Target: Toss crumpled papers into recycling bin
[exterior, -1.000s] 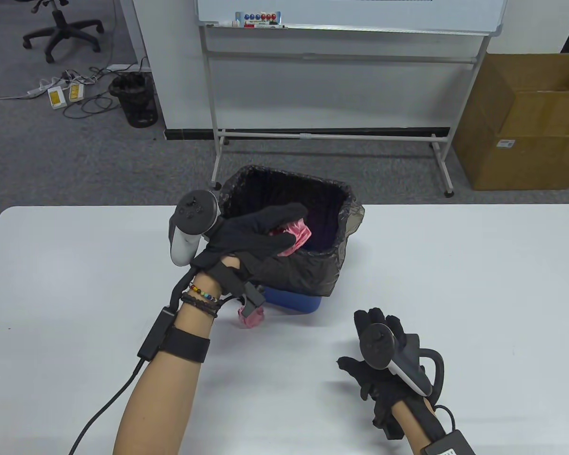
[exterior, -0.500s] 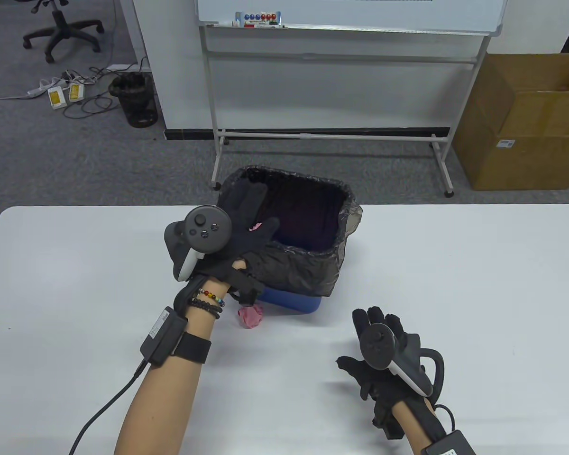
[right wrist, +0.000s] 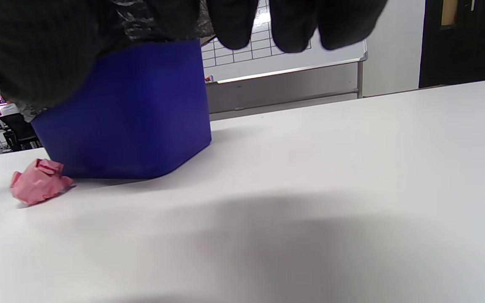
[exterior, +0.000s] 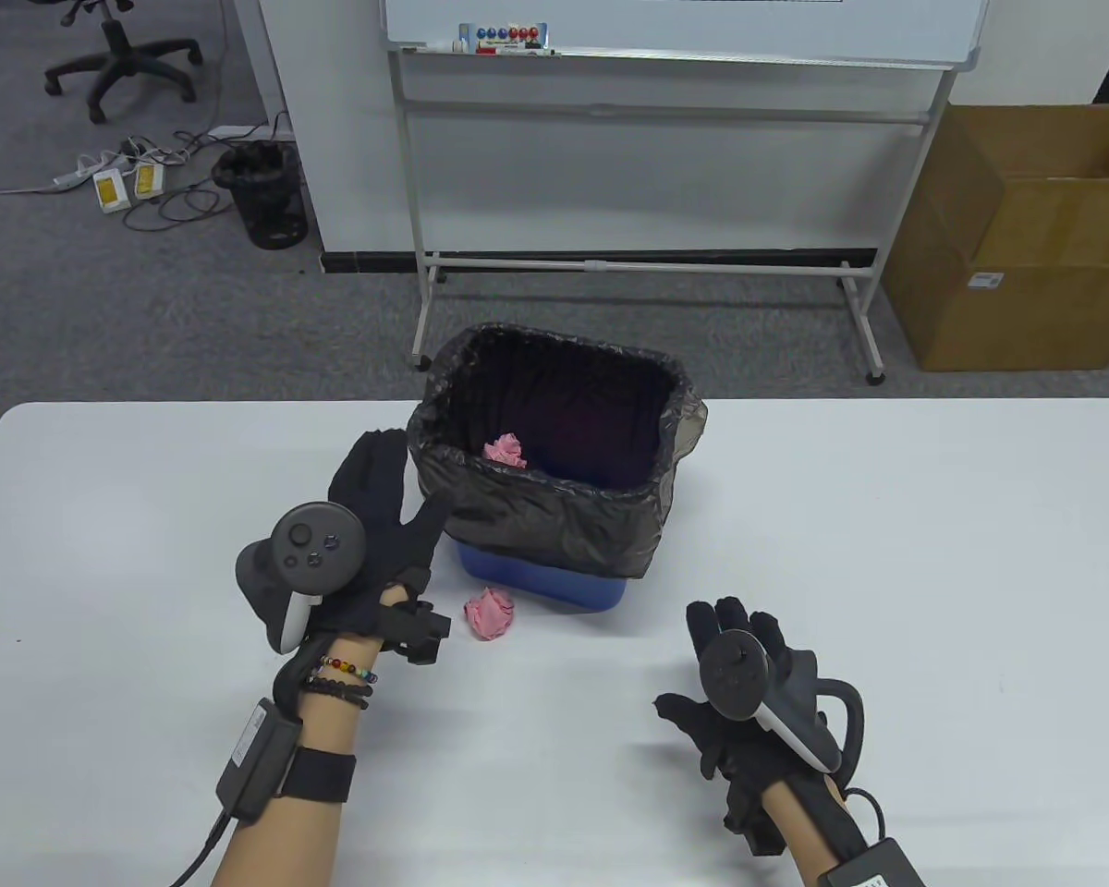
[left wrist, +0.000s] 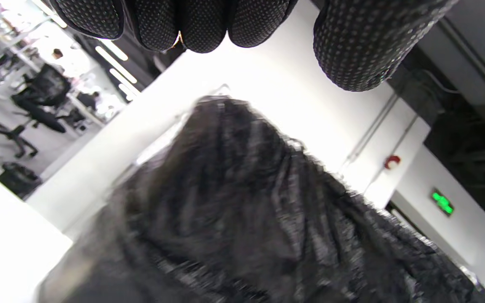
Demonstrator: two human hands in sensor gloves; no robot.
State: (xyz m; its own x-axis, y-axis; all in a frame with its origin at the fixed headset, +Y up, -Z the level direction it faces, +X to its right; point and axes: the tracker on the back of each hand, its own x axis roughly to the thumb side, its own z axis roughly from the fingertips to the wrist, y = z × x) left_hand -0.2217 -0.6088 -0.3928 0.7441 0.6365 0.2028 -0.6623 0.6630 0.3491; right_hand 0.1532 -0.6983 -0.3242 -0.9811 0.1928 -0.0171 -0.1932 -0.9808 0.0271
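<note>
A blue recycling bin [exterior: 554, 577] lined with a black bag [exterior: 554, 517] stands on the white table. One crumpled pink paper [exterior: 506, 451] lies inside the bin near its left wall. Another crumpled pink paper [exterior: 489, 613] lies on the table just in front of the bin, and shows in the right wrist view [right wrist: 38, 181]. My left hand [exterior: 383, 504] is open and empty, just left of the bin, fingers stretched. My right hand [exterior: 735, 665] rests open and empty on the table, to the right in front of the bin. The left wrist view shows the black bag [left wrist: 234, 210] close up.
The table's far edge runs just behind the bin. Beyond it stand a whiteboard on a wheeled frame [exterior: 647, 263], a cardboard box [exterior: 1026, 240] on the right and a black waste basket [exterior: 263, 194] on the left floor.
My left hand let go of a pink paper over the bin; the paper now lies inside. The hand drew back down and left to the bin's side. My right hand has not moved.
</note>
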